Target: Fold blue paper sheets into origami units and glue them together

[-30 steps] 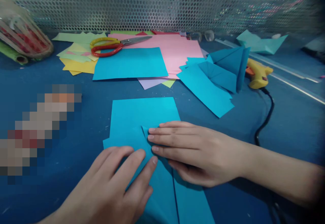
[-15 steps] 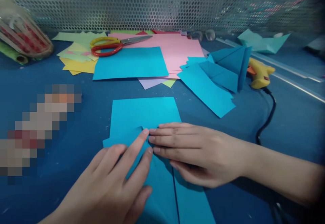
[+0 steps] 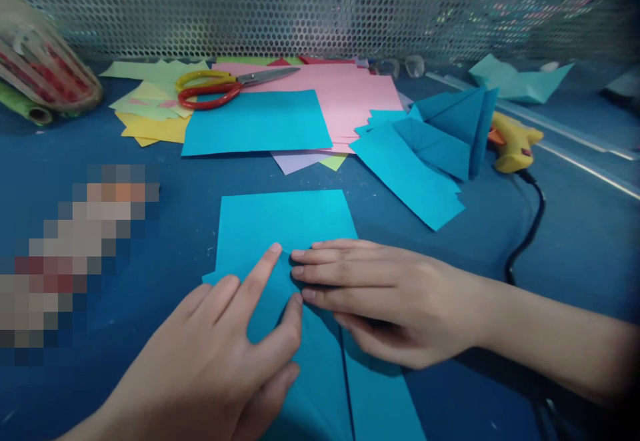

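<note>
A folded sheet of blue paper [image 3: 285, 218] lies flat in front of me, with a long dark gap between two of its layers running toward the near edge. Extended fingers of my left hand [image 3: 220, 341] touch the paper, the index fingertip pressing at a fold near its middle. My right hand [image 3: 385, 294] rests flat on the paper's right side, fingers stretched out and pointing left. Neither hand grasps anything. Parts of the paper under both hands are hidden.
Scissors [image 3: 215, 88] lie on stacked pink paper [image 3: 360, 98] and a blue sheet [image 3: 255, 124]. Folded blue pieces [image 3: 420, 154], a yellow glue gun [image 3: 515, 142] with a black cord, and a pale paper boat [image 3: 523, 81] stand right. A container [image 3: 50, 61] is far left; a blurred patch lies left.
My left index fingertip has slid slightly left and away along the fold, and the small raised flap there now lies flatter. My right hand has stayed in place.
</note>
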`<state>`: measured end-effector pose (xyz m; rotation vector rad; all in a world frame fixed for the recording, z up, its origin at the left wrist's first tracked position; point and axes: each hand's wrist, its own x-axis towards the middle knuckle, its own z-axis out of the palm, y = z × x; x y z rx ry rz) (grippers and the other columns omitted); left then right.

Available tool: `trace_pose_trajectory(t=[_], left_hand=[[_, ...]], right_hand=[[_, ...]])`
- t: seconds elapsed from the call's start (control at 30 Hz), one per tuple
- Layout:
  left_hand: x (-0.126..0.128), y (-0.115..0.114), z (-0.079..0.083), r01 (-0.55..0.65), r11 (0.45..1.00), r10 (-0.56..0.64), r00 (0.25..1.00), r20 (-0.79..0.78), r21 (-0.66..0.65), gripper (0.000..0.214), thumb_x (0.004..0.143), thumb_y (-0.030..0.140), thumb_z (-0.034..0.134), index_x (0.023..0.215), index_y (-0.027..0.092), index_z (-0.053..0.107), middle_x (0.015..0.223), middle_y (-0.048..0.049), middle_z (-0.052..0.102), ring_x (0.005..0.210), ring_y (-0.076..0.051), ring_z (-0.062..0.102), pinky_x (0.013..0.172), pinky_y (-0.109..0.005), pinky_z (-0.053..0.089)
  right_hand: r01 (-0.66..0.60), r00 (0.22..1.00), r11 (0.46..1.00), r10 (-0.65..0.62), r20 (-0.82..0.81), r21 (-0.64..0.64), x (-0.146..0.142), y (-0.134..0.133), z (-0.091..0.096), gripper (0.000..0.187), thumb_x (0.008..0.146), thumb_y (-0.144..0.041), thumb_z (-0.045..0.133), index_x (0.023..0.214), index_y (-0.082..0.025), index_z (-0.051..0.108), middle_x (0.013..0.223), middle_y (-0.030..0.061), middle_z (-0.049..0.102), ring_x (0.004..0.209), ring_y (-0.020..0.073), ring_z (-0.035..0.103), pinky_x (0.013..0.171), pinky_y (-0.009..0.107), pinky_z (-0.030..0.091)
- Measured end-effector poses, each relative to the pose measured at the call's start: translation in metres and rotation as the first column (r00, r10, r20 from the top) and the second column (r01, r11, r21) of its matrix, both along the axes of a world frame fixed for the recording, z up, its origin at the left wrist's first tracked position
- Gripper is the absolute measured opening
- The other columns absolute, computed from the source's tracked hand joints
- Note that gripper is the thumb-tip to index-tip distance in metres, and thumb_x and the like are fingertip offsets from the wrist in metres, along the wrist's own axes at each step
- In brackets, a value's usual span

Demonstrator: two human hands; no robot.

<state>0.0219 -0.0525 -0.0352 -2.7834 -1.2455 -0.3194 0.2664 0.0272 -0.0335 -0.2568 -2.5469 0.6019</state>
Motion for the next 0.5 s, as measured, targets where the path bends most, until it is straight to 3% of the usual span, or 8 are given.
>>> trace_pose_trajectory(t=[0.13, 0.27, 0.5], left_hand=[[-0.0009, -0.0008, -0.0011, -0.026, 0.999, 0.026, 1.000, -0.004, 0.020, 0.036, 0.103, 0.028, 0.034, 0.126, 0.027, 0.062, 0.152, -0.0236, 0.048, 0.097, -0.033, 0.068, 0.072, -0.044, 0.052], [-0.0002, -0.0020, -0.0025, 0.001, 0.997, 0.000, 1.000, -0.009, 0.080, 0.032, 0.101, 0.026, 0.037, 0.123, 0.024, 0.059, 0.145, -0.0275, 0.055, 0.084, -0.032, 0.069, 0.064, -0.044, 0.048], [0.0034, -0.0027, 0.0009, -0.016, 0.995, 0.023, 0.997, -0.080, 0.097, 0.030, 0.100, 0.024, 0.036, 0.121, 0.023, 0.057, 0.142, -0.0258, 0.059, 0.078, -0.031, 0.070, 0.064, -0.044, 0.046]], right_hand=[[0.057, 0.996, 0.997, -0.054, 0.066, -0.050, 0.0003, 0.0002, 0.0029, 0.027, 0.096, -0.010, 0.052, 0.116, -0.007, 0.070, 0.139, 0.0215, 0.064, 0.144, 0.0256, 0.046, 0.118, 0.042, 0.042], [0.089, 0.978, 0.992, -0.070, 0.196, -0.091, -0.0010, 0.0007, 0.0068, 0.028, 0.094, -0.011, 0.050, 0.117, -0.011, 0.068, 0.150, 0.0210, 0.053, 0.148, 0.0280, 0.038, 0.120, 0.051, 0.037], [0.066, 0.968, 0.997, -0.051, 0.246, -0.051, -0.0016, -0.0003, 0.0076, 0.027, 0.099, -0.013, 0.046, 0.118, -0.011, 0.064, 0.153, 0.0219, 0.049, 0.149, 0.0243, 0.036, 0.122, 0.046, 0.034]])
